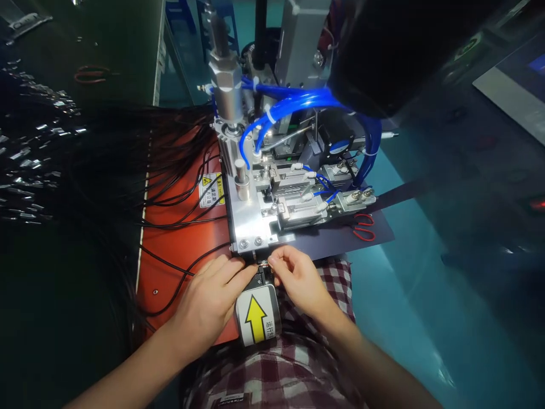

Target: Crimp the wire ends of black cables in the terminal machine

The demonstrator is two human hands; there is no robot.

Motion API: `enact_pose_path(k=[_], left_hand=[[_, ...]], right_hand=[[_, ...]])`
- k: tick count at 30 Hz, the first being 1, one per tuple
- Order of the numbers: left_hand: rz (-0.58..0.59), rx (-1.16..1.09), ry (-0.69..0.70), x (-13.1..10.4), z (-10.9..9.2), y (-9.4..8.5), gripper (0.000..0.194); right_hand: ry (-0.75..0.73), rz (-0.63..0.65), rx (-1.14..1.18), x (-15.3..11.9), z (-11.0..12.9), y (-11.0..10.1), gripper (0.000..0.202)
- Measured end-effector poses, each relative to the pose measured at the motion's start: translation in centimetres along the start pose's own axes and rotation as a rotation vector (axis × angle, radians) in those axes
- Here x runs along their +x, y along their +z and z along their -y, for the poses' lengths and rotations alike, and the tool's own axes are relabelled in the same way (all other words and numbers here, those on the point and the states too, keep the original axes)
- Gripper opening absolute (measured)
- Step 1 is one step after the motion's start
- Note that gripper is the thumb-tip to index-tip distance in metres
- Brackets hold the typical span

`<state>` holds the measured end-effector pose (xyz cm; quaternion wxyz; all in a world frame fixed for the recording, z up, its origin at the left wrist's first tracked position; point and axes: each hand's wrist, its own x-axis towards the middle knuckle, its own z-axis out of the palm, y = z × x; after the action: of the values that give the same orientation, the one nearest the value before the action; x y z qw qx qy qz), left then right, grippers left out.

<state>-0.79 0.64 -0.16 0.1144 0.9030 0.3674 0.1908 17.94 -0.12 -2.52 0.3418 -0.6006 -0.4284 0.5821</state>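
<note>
My left hand (208,298) lies over the orange-red machine top (170,272), fingers bent and close together at the machine's front edge. What it grips is hidden beneath the fingers, though a black cable (170,267) runs in toward it. Opposite it, my right hand (300,281) pinches thumb and forefinger at a small shiny metal piece (263,264). The left thumb tip comes close to the same piece. Both hands meet just in front of the metal plate (251,224) of the machine. Below them is a cover with a yellow arrow (256,318).
Blue air tubes (306,102) arch over the machine's small cylinders (298,182). Red-handled scissors (364,228) lie on a dark sheet (340,241) at right. Many black cables (174,128) spread leftward to shiny metal ends (25,153). Another red-handled tool (91,74) lies at upper left.
</note>
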Motion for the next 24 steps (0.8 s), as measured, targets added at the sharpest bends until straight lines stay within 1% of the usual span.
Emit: enact_pose_path(k=[3,5,7,10,14,18,24], left_hand=[[0.01,0.037,-0.006,0.0,-0.3,-0.1,0.027],[0.039,0.122,-0.032,0.0,-0.7,-0.2,0.027],[0.074,0.189,-0.059,0.0,-1.1,-0.3,0.029],[0.113,0.17,-0.094,0.0,-1.6,-0.6,0.031],[0.157,0.08,-0.128,0.0,-1.8,-0.6,0.033],[0.126,0.012,-0.116,-0.1,-1.4,-0.1,0.032],[0.113,-0.04,-0.103,-0.2,-1.1,0.0,0.034]], right_hand=[[0.037,0.074,0.104,0.4,-0.2,-0.1,0.029],[0.056,0.125,0.19,0.6,-0.4,-0.1,0.033],[0.063,0.139,0.24,0.6,-0.6,-0.2,0.032],[0.053,0.121,0.253,0.4,-0.6,-0.1,0.031],[0.025,0.052,0.24,0.1,-0.6,0.4,0.031],[0.005,0.018,0.223,-0.1,-0.8,1.0,0.029],[-0.055,-0.018,0.079,0.0,-1.0,0.8,0.026]])
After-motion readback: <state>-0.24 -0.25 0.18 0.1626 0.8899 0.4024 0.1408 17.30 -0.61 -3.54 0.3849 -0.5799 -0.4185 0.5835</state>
